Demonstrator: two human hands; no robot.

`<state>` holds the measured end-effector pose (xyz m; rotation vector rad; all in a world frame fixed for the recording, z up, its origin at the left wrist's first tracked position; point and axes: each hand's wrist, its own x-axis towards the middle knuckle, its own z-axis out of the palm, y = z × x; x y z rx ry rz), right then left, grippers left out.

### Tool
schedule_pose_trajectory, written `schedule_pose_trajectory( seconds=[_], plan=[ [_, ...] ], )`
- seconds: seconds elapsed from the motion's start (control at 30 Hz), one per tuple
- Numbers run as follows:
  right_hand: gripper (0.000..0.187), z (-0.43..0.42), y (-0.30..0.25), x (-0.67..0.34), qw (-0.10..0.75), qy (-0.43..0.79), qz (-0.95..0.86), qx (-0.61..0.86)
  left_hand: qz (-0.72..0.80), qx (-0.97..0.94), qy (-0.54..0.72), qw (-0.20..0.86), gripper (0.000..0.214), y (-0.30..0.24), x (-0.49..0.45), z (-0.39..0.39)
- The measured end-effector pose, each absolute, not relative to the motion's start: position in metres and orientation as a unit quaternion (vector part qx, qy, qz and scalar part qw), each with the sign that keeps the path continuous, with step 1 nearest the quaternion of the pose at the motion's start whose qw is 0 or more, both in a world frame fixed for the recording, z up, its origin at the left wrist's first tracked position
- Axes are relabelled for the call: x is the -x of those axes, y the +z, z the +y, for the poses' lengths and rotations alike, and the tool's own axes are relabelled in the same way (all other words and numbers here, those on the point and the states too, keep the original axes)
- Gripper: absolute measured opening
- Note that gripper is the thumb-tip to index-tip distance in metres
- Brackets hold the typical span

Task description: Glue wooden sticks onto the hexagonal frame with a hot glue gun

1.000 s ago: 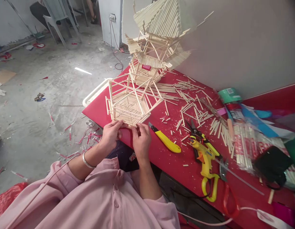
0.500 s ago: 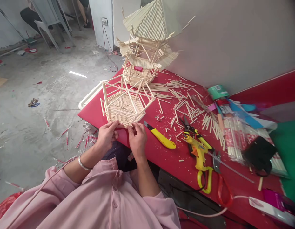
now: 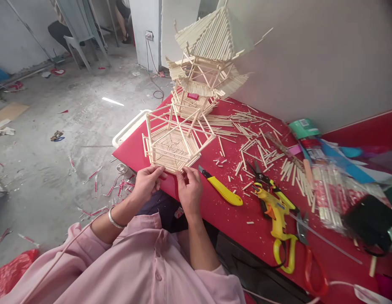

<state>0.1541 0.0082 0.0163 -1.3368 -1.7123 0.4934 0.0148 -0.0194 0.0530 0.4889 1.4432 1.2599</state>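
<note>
A six-sided open frame of pale wooden sticks (image 3: pixel 183 137) stands near the table's front corner, its floor laid with sticks in rings. At its near edge, my left hand (image 3: pixel 149 182) has thumb and fingers pinched together on the rim. My right hand (image 3: pixel 190 190) pinches the same edge a little further right. The fingertips cover whatever small piece of stick may lie between them. Behind the frame rises a tiered pagoda model (image 3: pixel 211 46) of the same sticks, with slatted roofs.
On the red table (image 3: pixel 196 202) lie a yellow utility knife (image 3: pixel 224 190), a yellow glue gun (image 3: pixel 276 211), pliers (image 3: pixel 262 177), red-handled scissors (image 3: pixel 314 270) and scattered cut sticks (image 3: pixel 252 147). Packaged sticks (image 3: pixel 331 198) lie at the right. Red-and-white wrappers (image 3: pixel 96 183) litter the floor. A person sits far back.
The camera view has turned slightly, so the scene sits further right and lower. Both hands stay at the frame's near edge, with little other visible difference.
</note>
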Motion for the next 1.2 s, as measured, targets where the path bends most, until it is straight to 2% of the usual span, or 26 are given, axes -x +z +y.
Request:
schedule_pose_trajectory(
  seconds=[1.2],
  plan=[
    [0.036,0.0088,0.012,-0.1537,0.441,0.202,-0.683,0.546,0.583,-0.163,0.584,0.541,0.041,0.0494,-0.0146,-0.0115]
  ],
)
